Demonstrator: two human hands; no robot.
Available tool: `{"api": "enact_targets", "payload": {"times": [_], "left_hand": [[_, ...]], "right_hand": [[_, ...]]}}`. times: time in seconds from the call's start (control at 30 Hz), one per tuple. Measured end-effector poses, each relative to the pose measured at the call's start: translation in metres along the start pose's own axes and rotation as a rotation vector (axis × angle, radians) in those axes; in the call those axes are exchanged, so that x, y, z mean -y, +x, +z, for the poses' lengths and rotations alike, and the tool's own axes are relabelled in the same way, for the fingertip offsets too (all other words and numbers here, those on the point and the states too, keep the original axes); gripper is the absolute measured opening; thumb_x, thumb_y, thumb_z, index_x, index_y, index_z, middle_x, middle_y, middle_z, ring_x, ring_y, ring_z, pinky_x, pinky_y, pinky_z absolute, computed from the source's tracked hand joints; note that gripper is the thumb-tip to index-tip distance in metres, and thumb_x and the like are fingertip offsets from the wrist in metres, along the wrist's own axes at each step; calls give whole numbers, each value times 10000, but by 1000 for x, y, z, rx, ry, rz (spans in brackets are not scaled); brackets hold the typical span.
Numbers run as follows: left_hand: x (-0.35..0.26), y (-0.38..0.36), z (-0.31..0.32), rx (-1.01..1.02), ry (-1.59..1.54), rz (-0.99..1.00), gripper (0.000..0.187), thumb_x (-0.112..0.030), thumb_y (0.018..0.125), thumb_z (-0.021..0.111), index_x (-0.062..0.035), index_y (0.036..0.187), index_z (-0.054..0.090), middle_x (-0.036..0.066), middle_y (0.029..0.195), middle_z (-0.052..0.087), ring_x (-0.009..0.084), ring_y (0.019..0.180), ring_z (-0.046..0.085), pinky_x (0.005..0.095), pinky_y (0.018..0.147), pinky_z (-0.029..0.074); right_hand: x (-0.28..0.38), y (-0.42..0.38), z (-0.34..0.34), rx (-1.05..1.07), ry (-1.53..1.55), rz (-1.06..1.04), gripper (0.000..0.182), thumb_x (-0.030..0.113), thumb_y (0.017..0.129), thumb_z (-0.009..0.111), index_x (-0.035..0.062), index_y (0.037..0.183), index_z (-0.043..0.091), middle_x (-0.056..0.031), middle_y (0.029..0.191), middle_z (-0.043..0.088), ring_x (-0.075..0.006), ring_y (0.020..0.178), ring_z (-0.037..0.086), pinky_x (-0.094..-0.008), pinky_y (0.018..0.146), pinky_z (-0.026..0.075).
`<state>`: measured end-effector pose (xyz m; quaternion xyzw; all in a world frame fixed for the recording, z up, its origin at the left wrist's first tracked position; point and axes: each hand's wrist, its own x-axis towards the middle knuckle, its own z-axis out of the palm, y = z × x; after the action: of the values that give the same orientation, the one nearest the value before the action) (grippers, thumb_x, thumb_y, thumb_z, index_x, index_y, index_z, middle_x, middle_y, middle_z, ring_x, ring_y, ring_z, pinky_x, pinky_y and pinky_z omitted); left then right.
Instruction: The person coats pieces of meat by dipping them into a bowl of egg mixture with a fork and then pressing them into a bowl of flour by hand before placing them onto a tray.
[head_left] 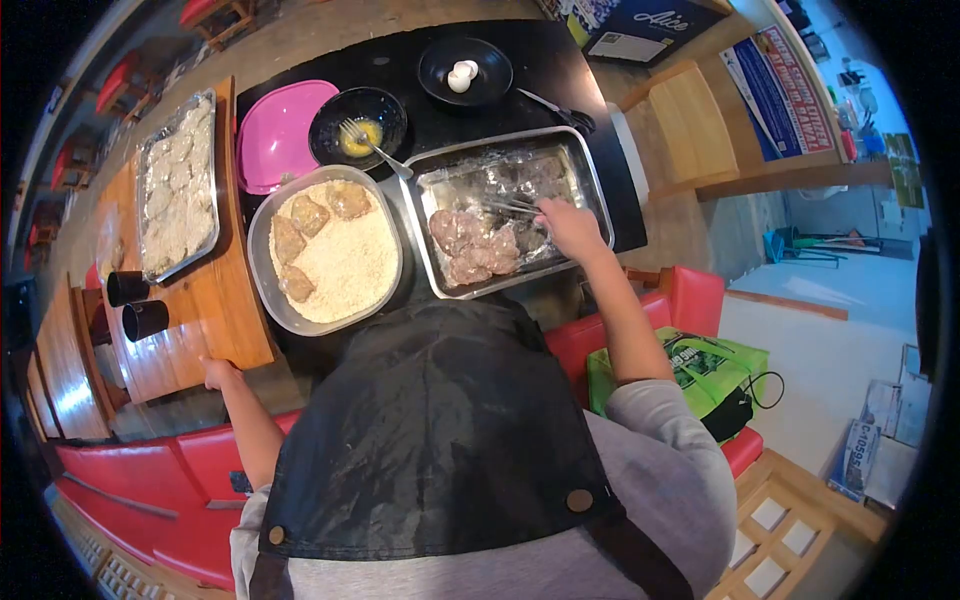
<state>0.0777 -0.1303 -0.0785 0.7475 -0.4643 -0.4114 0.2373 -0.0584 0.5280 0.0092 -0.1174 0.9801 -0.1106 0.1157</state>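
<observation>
Over the black table [625,225], the right hand [568,228] is closed round tongs [516,208] near meat [468,245] in a metal tray [560,155]; the left hand [219,374] (grip unclear) touches the wooden table [225,335] beside red seating [130,475].

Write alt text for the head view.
Right hand holds a metal utensil over a rectangular metal tray of pinkish raw meat; left hand at a brown wooden table edge. Beside the tray, a squarish translucent plastic tub holds pale crumbs and coated lumps.

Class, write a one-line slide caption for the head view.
The right hand holds metal tongs over a metal tray of raw meat.
</observation>
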Motion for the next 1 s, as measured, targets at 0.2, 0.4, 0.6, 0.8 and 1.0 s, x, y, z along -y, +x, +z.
{"api": "enact_targets", "payload": {"times": [0.2,0.4,0.6,0.8,1.0], "left_hand": [[4,-7,0,-37,117,125,749,-483,777,602,52,1209,304,220,1149,510,340,979,552,439,770,478],[0,-16,-8,105,1,100,769,-496,782,590,68,1210,291,246,1169,481,345,1014,528,440,795,470],[-5,8,-34,464,5,-6,770,-461,781,601,64,1234,267,248,1181,453,338,1032,498,448,836,442],[-50,-88,-24,-436,185,1042,667,-300,715,693,26,1208,386,160,1077,480,281,989,473,432,890,388],[-103,-273,14,913,-65,1270,276,-145,813,609,-4,1048,580,100,1016,589,195,975,541,313,856,409]], "right_hand": [[-11,22,2,228,-69,64,207,316,854,485,174,944,605,-109,909,612,-307,906,576,-449,740,447],[1,29,-4,294,21,20,195,283,830,506,150,887,638,-110,895,627,-318,906,574,-441,752,450],[19,25,-14,283,-89,1,181,243,799,517,119,832,644,-122,847,629,-310,852,588,-428,724,462],[18,23,-45,224,27,-85,140,189,743,535,70,717,603,-136,733,608,-325,731,582,-422,635,436],[26,23,-80,205,-33,-66,152,199,765,526,86,730,623,-143,745,609,-329,765,580,-437,669,443]]}}
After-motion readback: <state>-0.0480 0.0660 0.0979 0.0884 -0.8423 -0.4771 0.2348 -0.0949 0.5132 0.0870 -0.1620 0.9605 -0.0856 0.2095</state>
